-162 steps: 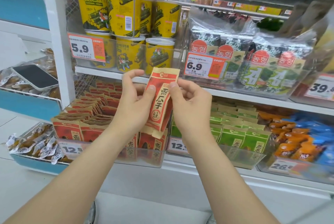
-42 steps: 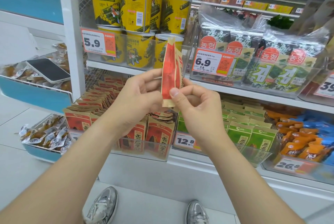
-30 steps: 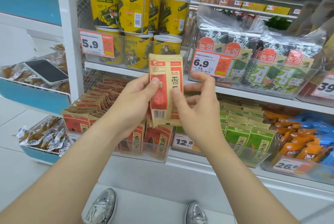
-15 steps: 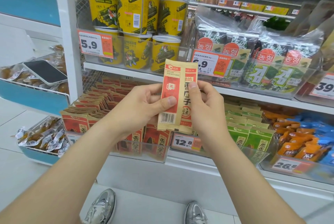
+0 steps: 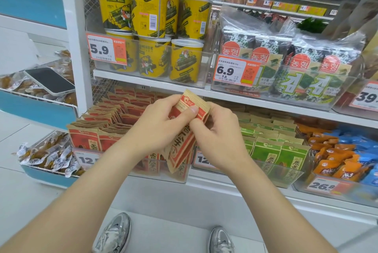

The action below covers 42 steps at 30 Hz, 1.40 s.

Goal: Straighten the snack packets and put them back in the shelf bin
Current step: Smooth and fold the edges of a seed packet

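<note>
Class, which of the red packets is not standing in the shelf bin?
The tilted red packet pinched between the left hand and right hand, in front of the bin; the other packets stand in rows inside it.

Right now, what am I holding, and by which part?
A red snack packet, in both hands: the left hand grips its upper part, thumb across the front, and the right hand pinches its right edge near the middle.
</note>
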{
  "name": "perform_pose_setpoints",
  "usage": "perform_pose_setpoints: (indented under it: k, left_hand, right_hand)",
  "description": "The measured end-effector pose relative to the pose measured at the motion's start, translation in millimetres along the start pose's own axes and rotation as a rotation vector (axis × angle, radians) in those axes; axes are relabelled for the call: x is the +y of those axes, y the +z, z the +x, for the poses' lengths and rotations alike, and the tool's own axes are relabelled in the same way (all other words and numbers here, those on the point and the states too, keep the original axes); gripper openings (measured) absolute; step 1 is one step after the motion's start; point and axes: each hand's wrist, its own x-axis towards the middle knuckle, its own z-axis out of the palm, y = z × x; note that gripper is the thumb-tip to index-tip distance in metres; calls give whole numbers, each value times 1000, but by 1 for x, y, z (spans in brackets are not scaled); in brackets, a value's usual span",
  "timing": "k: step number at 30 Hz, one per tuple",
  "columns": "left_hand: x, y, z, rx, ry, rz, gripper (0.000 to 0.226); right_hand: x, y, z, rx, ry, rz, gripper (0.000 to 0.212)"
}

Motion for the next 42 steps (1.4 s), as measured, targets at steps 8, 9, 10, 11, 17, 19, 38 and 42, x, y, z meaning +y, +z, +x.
perform_pose_setpoints:
  k: [8, 9, 10, 11, 17, 19, 38, 42]
  left_hand:
    - [-1, -7, -6, -139, 45, 206, 36]
    - [0, -6, -7, -113, 53, 224, 33]
    - [0, -6, -7, -80, 64, 238, 29]
    - [1, -4, -7, -41, 76, 253, 25]
    - [3, 9, -7, 163, 105, 400, 29]
    - [1, 7, -4, 155, 79, 292, 31]
    - [13, -1, -11, 182, -53, -243, 33]
    - [10, 0, -10, 115, -21, -271, 34]
  right_hand:
    - [-2, -7, -3, -35, 14, -43, 30]
    - [-2, -7, -3, -37, 2, -72, 32]
    - [-2, -7, -3, -34, -7, -96, 33]
    - [-2, -7, -3, -26, -20, -114, 34]
    - [-4, 1, -3, 40, -108, -96, 41]
    - [-3, 1, -1, 73, -93, -59, 40]
    - [-2, -9, -1, -86, 133, 511, 18]
    - [-3, -9, -3, -67, 203, 618, 19]
